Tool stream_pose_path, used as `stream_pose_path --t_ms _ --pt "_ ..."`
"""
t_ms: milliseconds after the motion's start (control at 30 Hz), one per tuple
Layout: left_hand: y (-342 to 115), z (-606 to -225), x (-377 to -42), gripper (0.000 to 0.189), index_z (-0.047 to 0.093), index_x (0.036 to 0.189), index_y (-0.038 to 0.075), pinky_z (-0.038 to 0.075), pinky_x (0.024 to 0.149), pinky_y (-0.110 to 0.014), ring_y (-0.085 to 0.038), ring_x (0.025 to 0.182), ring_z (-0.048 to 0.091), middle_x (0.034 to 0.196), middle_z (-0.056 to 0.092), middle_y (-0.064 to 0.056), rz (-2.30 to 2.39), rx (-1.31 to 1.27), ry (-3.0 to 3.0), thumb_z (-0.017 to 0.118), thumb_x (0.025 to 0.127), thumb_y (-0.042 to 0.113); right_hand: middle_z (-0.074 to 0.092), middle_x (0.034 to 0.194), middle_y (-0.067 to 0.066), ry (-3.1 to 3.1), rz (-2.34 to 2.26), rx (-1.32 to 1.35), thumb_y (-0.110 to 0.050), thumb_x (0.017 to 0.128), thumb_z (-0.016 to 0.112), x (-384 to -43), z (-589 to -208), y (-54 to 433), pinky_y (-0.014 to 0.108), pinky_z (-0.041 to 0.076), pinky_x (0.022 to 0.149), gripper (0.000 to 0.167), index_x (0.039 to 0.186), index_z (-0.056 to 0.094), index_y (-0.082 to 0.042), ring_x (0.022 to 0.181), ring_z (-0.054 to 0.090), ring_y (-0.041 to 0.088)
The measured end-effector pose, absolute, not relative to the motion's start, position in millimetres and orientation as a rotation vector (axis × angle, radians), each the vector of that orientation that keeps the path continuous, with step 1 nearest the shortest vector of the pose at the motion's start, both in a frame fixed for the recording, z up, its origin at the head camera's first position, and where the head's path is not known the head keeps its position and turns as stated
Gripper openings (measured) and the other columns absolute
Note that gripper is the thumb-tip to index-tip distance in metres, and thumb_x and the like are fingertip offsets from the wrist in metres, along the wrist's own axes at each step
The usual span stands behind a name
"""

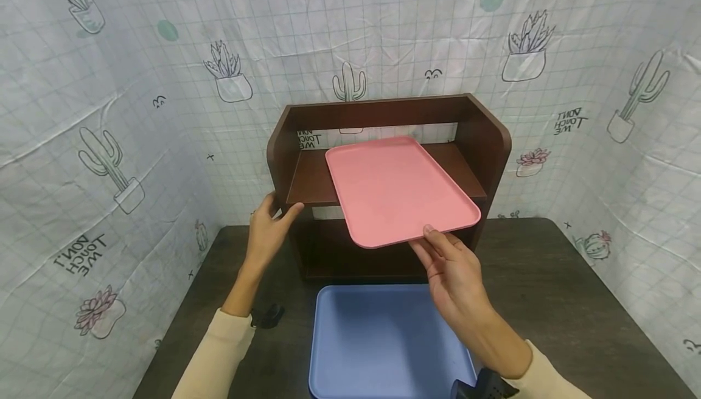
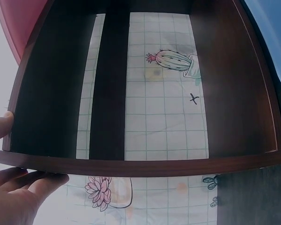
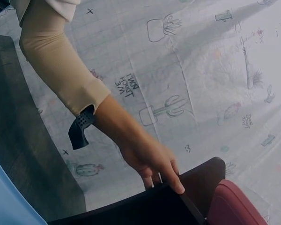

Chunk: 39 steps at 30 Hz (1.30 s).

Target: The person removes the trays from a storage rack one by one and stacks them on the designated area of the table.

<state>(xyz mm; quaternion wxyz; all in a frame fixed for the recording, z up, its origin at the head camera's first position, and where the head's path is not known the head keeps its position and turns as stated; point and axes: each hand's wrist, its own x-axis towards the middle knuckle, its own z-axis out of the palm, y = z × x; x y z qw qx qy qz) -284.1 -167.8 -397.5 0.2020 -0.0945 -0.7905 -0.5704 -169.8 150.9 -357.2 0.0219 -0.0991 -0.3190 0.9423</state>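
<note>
A pink rectangular tray [image 1: 402, 192] slopes out over the front of the upper board of a dark brown two-tier shelf [image 1: 380, 114]. My right hand [image 1: 457, 274] pinches its near edge, thumb on top and fingers beneath. Whether the far end of the tray touches the board cannot be told. At the shelf's left side, my left hand [image 1: 268, 228] grips the side panel by the upper board, thumb in front and fingers round the outside. That same left hand [image 3: 152, 157] shows in the right wrist view, and its fingers [image 2: 49, 185] in the left wrist view.
A blue tray [image 1: 383, 344] lies on the dark table [image 1: 547, 277] in front of the shelf. Patterned cloth [image 1: 181, 70] with cactus drawings hangs behind and along both sides. A black strap with a device [image 1: 268, 315] sits by the left wrist.
</note>
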Motion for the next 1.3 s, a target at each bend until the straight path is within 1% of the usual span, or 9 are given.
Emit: stream_pose_path --t_ms 133,300,467,700,767,900,1133,1300 --pt "-168 -397 -284 0.066 0.057 0.147 0.003 0.051 0.117 -0.052 -0.036 0.144 0.058 0.147 0.063 -0.021 -1.584 -0.262 -2.212 0.081 0.096 0.038 0.072 0.105 0.006 -0.982 2.92 -0.281 0.002 0.102 0.066 -170 -358 154 0.031 0.06 0.1 0.012 0.113 0.064 -0.004 0.106 0.079 0.017" --pt "-168 -397 -283 0.066 0.057 0.148 0.003 0.051 0.117 -0.051 -0.035 0.144 0.058 0.148 0.063 -0.021 -1.585 -0.263 -2.22 0.081 0.097 0.037 0.073 0.102 0.006 -0.981 2.908 -0.26 0.002 0.103 0.065 -171 -358 158 0.031 0.062 0.098 0.007 0.106 0.065 -0.004 0.101 0.079 0.017" --pt "-167 -397 -285 0.065 0.057 0.148 0.003 0.051 0.117 -0.052 -0.035 0.144 0.058 0.148 0.063 -0.021 -1.591 -0.272 -2.209 0.081 0.097 0.036 0.075 0.098 0.006 -0.959 2.918 -0.231 0.002 0.103 0.065 -171 -357 163 0.031 0.063 0.096 0.009 0.097 0.067 -0.004 0.097 0.078 0.017" --pt "-165 -397 -287 0.067 0.057 0.148 0.004 0.051 0.117 -0.051 -0.035 0.144 0.058 0.148 0.063 -0.021 -1.592 -0.274 -2.213 0.082 0.096 0.038 0.077 0.095 0.007 -0.952 2.917 -0.173 0.004 0.104 0.063 -169 -359 170 0.033 0.063 0.096 0.016 0.091 0.068 -0.004 0.096 0.08 0.018" --pt "-165 -396 -287 0.066 0.057 0.148 0.003 0.051 0.118 -0.05 -0.035 0.145 0.058 0.148 0.063 -0.021 -1.602 -0.274 -2.21 0.082 0.096 0.036 0.078 0.094 0.007 -0.95 2.913 -0.164 0.004 0.104 0.062 -169 -360 171 0.034 0.063 0.096 0.017 0.09 0.068 -0.004 0.095 0.08 0.018" --pt "-167 -396 -285 0.064 0.058 0.147 0.002 0.05 0.118 -0.051 -0.036 0.144 0.058 0.147 0.064 -0.022 -1.602 -0.266 -2.209 0.082 0.096 0.035 0.079 0.093 0.007 -0.958 2.902 -0.147 0.004 0.104 0.062 -170 -360 172 0.035 0.063 0.095 0.018 0.09 0.07 -0.004 0.094 0.081 0.018" --pt "-168 -396 -284 0.064 0.058 0.146 0.002 0.051 0.117 -0.051 -0.036 0.144 0.059 0.146 0.064 -0.022 -1.589 -0.263 -2.214 0.081 0.097 0.036 0.081 0.099 0.008 -0.97 2.905 -0.13 0.004 0.104 0.062 -170 -357 178 0.035 0.063 0.094 0.013 0.104 0.073 -0.002 0.098 0.081 0.018" --pt "-168 -397 -285 0.064 0.058 0.146 0.002 0.052 0.117 -0.051 -0.036 0.143 0.059 0.146 0.064 -0.022 -1.588 -0.259 -2.21 0.081 0.096 0.036 0.081 0.097 0.009 -0.963 2.892 -0.089 0.005 0.104 0.061 -170 -358 183 0.035 0.065 0.091 0.015 0.11 0.074 0.0 0.095 0.081 0.019"
